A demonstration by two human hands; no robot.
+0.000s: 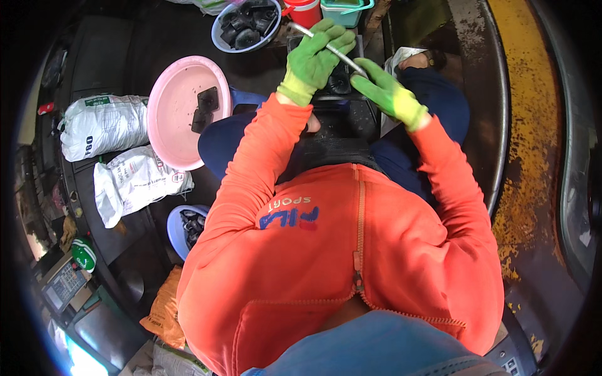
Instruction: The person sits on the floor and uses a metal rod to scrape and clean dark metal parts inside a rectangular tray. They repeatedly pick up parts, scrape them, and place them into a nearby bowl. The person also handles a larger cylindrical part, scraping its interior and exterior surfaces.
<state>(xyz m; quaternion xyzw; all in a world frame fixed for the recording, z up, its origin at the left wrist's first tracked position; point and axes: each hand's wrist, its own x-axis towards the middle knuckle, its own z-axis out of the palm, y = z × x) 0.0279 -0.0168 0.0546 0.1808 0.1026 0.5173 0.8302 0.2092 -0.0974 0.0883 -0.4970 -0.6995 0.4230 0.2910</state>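
Note:
A thin silvery metal rod (342,57) slants from upper left to lower right between my two green-gloved hands. My left hand (312,59) is closed around its middle, fingers bent across it. At the rod's lower end, my right hand (387,93) pinches it between thumb and fingers. Under the hands sits a dark block with a round black part (339,81) on it, partly covered by the gloves. Whether the rod touches this part, I cannot tell.
A pink basin (164,141) holding square black pieces (207,99) stands at left. Blue-rimmed bowls (216,39) (177,235) hold more black parts. White sacks (105,125) lie farther left; a red bucket (303,14) and green container (342,14) stand ahead. A metal edge (505,119) runs along the right.

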